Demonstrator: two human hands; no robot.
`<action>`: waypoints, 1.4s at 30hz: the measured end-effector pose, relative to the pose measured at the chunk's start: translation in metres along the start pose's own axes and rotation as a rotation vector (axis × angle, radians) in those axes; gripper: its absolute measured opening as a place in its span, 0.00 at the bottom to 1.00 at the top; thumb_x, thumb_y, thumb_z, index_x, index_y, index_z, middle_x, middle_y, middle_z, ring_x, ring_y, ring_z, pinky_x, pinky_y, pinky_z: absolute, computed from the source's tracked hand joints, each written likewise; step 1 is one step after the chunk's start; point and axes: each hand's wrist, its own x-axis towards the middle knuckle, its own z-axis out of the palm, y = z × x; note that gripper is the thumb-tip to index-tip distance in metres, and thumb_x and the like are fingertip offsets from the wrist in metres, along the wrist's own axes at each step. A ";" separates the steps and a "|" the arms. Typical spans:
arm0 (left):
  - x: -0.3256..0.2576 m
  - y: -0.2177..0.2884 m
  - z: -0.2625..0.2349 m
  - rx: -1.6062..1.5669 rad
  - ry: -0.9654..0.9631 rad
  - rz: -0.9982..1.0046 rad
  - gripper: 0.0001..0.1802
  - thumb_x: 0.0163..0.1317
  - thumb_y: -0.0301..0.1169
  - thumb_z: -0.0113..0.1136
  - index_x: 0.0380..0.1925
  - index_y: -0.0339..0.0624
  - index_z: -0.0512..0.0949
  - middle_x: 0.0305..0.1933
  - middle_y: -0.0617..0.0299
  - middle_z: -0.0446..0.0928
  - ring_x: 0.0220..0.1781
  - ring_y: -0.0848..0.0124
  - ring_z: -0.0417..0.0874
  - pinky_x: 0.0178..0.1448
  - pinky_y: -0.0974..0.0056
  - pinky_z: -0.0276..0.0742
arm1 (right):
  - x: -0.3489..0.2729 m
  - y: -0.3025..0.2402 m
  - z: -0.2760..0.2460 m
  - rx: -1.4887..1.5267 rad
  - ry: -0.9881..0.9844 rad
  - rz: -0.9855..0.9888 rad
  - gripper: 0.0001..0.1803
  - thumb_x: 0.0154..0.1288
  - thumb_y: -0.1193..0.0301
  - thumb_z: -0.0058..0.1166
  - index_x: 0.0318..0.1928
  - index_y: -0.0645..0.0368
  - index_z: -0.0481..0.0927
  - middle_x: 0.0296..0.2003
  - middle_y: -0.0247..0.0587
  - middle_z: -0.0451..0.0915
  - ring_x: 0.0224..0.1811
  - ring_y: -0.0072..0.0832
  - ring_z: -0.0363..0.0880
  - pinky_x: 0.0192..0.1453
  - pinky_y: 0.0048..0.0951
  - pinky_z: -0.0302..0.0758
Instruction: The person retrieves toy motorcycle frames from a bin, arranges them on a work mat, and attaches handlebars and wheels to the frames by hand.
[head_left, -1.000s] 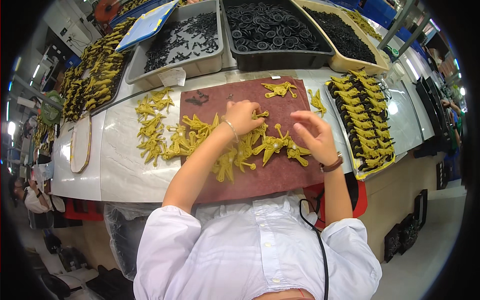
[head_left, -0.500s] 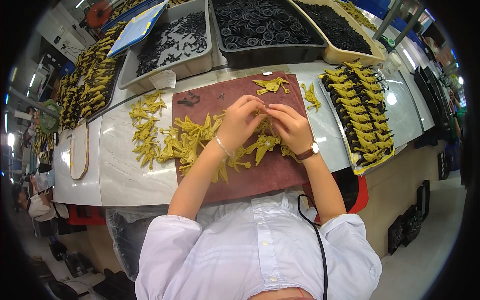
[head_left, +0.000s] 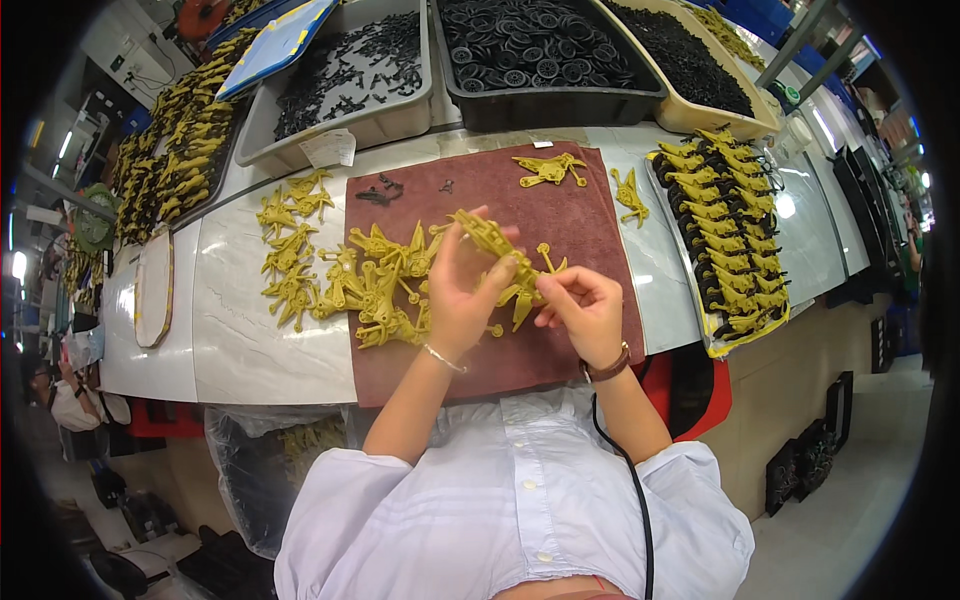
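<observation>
Raised over the maroon cloth (head_left: 590,235), a yellow moulded plastic part (head_left: 487,238) slants between my hands. My left hand (head_left: 460,305) is closed around its upper stretch, thumb on the near side. At its lower right end, the thumb and bent fingers of my right hand (head_left: 592,312) pinch together; the exact contact is partly hidden. Loose yellow plastic parts (head_left: 375,290) lie heaped left of and under my hands. Another yellow part (head_left: 550,170) rests at the cloth's far edge. Small black pieces (head_left: 380,188) sit at the cloth's far left.
A tray (head_left: 712,345) at right holds rows of yellow-and-black assemblies, with one yellow part (head_left: 629,196) beside it. Along the back stand a grey bin (head_left: 385,135) of small black pieces, a black bin (head_left: 560,112) of wheels and a cream bin (head_left: 690,118).
My hands were fingertip to fingertip higher over the cloth. They have come nearer and apart, the right hand lower, and the held yellow plastic part now shows plainly.
</observation>
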 end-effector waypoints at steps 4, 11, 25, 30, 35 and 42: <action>-0.004 0.002 -0.001 -0.043 0.000 -0.157 0.28 0.64 0.23 0.54 0.63 0.32 0.60 0.49 0.47 0.78 0.49 0.63 0.83 0.53 0.61 0.80 | -0.002 0.007 -0.011 -0.253 -0.048 -0.415 0.09 0.57 0.78 0.60 0.40 0.63 0.81 0.39 0.40 0.83 0.41 0.28 0.82 0.44 0.29 0.78; -0.009 -0.010 0.009 0.022 0.021 -0.319 0.23 0.70 0.33 0.44 0.62 0.33 0.63 0.46 0.52 0.80 0.46 0.69 0.82 0.48 0.65 0.80 | -0.005 0.026 -0.016 -0.841 -0.030 -0.870 0.12 0.50 0.79 0.60 0.39 0.62 0.80 0.45 0.50 0.81 0.42 0.41 0.82 0.45 0.36 0.79; 0.018 -0.045 0.030 0.483 -0.040 -0.126 0.14 0.71 0.35 0.40 0.44 0.34 0.67 0.28 0.48 0.75 0.29 0.53 0.78 0.36 0.54 0.71 | 0.000 0.039 -0.023 -0.611 0.206 -0.629 0.06 0.62 0.79 0.53 0.40 0.65 0.74 0.37 0.52 0.83 0.36 0.41 0.85 0.39 0.34 0.80; 0.032 -0.051 0.039 0.513 -0.078 -0.114 0.13 0.71 0.35 0.41 0.43 0.35 0.67 0.28 0.48 0.75 0.28 0.52 0.78 0.35 0.53 0.71 | 0.009 0.043 -0.033 -0.530 0.273 -0.564 0.04 0.64 0.77 0.52 0.38 0.64 0.74 0.39 0.53 0.84 0.37 0.42 0.86 0.36 0.34 0.80; 0.045 -0.060 0.039 0.527 -0.163 0.011 0.15 0.71 0.34 0.41 0.49 0.34 0.68 0.29 0.51 0.77 0.26 0.56 0.78 0.36 0.56 0.73 | 0.015 0.042 -0.052 -0.473 0.394 -0.482 0.05 0.67 0.74 0.52 0.37 0.62 0.73 0.28 0.42 0.81 0.24 0.26 0.79 0.26 0.25 0.72; 0.052 -0.043 0.055 0.030 -0.088 -0.405 0.18 0.69 0.31 0.43 0.57 0.36 0.66 0.37 0.62 0.74 0.27 0.78 0.78 0.31 0.70 0.79 | 0.043 0.015 -0.082 -0.421 0.512 -0.590 0.07 0.68 0.70 0.54 0.37 0.62 0.74 0.23 0.31 0.74 0.22 0.14 0.70 0.24 0.19 0.64</action>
